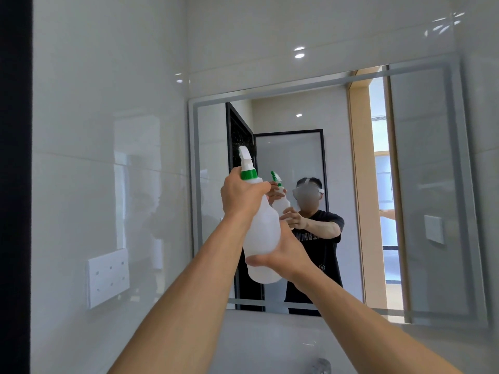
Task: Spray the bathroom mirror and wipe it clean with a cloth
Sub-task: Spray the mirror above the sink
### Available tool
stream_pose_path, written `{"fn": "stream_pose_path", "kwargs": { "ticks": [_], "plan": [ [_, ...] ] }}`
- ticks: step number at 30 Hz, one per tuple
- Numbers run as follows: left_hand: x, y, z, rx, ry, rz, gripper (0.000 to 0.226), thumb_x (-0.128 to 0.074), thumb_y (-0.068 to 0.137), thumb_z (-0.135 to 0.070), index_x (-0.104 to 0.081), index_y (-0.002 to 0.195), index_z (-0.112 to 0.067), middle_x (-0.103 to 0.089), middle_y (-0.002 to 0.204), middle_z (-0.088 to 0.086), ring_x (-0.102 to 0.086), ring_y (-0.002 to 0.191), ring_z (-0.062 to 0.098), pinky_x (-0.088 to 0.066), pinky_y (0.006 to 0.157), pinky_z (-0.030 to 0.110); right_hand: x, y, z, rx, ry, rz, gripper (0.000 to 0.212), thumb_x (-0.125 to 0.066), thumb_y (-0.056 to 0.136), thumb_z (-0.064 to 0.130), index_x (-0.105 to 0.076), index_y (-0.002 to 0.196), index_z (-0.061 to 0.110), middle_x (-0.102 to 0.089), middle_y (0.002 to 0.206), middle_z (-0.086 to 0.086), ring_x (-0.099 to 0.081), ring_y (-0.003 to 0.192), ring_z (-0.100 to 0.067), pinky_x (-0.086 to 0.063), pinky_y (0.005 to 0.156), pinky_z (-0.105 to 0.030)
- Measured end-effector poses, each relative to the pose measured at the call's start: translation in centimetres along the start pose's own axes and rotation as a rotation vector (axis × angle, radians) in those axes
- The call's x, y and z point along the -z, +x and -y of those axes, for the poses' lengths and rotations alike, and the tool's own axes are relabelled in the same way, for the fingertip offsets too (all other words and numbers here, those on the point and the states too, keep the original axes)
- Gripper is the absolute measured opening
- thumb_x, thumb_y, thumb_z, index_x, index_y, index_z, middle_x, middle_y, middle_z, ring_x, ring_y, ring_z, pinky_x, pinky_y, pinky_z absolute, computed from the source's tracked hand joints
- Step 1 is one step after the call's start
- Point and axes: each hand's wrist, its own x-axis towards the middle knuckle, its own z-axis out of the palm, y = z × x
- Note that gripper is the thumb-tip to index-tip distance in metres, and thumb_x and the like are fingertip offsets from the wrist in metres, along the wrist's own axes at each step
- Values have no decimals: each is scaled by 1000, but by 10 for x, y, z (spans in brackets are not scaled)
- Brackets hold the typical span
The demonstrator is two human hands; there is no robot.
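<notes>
Room: a bathroom corner clad in glossy white wall tiles [108, 130], with a dark vertical edge along the far left. One rectangular mirror [421, 184] with a frosted border strip is mounted on the facing wall; its glass reflects a dark-framed door, a lit doorway and the person holding the bottle. One white socket plate [108, 278] is fixed to the left wall, below mirror height. Part of a chrome tap [321, 367] shows at the bottom edge.

Count: one spray bottle [260, 233], translucent white with a green collar and white trigger head; two hands. No cloth is visible.

Hands: both arms are raised and extended toward the mirror. The left hand [241, 197] grips the bottle's neck just under the collar, fingers wrapped round it. The right hand [283, 255] clasps the lower body, thumb across the front. The bottle is held upright, slightly tilted, in front of the mirror's left portion, nozzle toward the glass.
</notes>
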Motion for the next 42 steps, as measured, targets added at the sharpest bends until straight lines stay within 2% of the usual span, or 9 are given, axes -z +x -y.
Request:
{"fn": "stream_pose_path", "kwargs": {
  "ticks": [6, 10, 13, 17, 24, 31, 35, 39, 42],
  "plan": [
    [3, 1, 5, 23, -5, 87, 56, -78, 55, -31, -57, 106, -22, -68, 101, 7, -72, 89, 29, -59, 82, 52, -4, -2, -5, -26, 23, 8, 82, -89, 60, 29, -39, 125, 29, -57, 114, 8, -55, 102, -9, -48, 73, -28],
    [5, 0, 12, 14, -29, 127, 45, -84, 67, -32, -57, 103, -26, -68, 102, 5, -71, 92, 25, -58, 86, 52, -5, -4, -8, -43, 35, 15, 82, -89, 60, 29, -39, 125, 29, -56, 114, 9, -53, 103, -7, -46, 72, -26],
    [6, -1, 13, 2, -32, 93, 41, -84, 68, -36, -55, 96, -30, -68, 100, 4, -71, 91, 25, -59, 84, 51, -8, -5, -9, -44, 39, 16, 81, -88, 60, 28, -39, 124, 30, -57, 115, 8, -54, 103, -8, -47, 72, -26],
    [8, 0, 15, -11, 28, 5, 35, -77, 68, -24, -54, 94, -20, -66, 94, 8, -69, 89, 30, -59, 80, 49, -12, -6, -7, -37, 22, 28, 78, -88, 62, 25, -39, 123, 28, -57, 112, 7, -54, 99, -6, -46, 69, -25],
    [4, 1, 16, -12, -1, -48, 30, -68, 53, -27, -55, 80, -25, -69, 88, 6, -72, 82, 29, -59, 77, 53, -13, -4, -7, -24, -1, 7, 77, -88, 63, 24, -39, 122, 27, -57, 110, 7, -53, 95, -6, -46, 67, -24],
    [-1, 5, 5, -50, -4, 68, 51, -73, 60, -30, -55, 107, -22, -66, 98, 5, -73, 86, 28, -59, 81, 53, -10, 0, -3, -20, 40, -28, 79, -89, 63, 24, -35, 120, 31, -55, 110, 11, -53, 96, -6, -44, 68, -22],
    [-6, 7, -12, -104, -5, 61, 35, -74, 62, -34, -55, 90, -24, -66, 89, 4, -73, 79, 29, -60, 76, 52, -3, 5, 3, -12, 62, -57, 79, -89, 64, 25, -35, 122, 30, -55, 116, 6, -53, 106, -17, -44, 71, -25],
    [-13, 9, -25, -102, -47, 65, 22, -73, 67, -23, -56, 81, -21, -68, 86, 10, -72, 79, 36, -60, 74, 51, 6, 8, 6, -10, 39, -103, 79, -89, 62, 26, -37, 121, 29, -55, 115, 6, -53, 109, -19, -47, 77, -30],
    [-22, 8, -29, -63, -106, 48, 14, -71, 73, -16, -58, 75, -21, -64, 75, 3, -73, 77, 36, -59, 66, 39, 14, 6, 4, -17, 13, -137, 80, -89, 62, 25, -34, 120, 29, -52, 111, 8, -52, 108, -20, -46, 73, -29]
  ]
}}
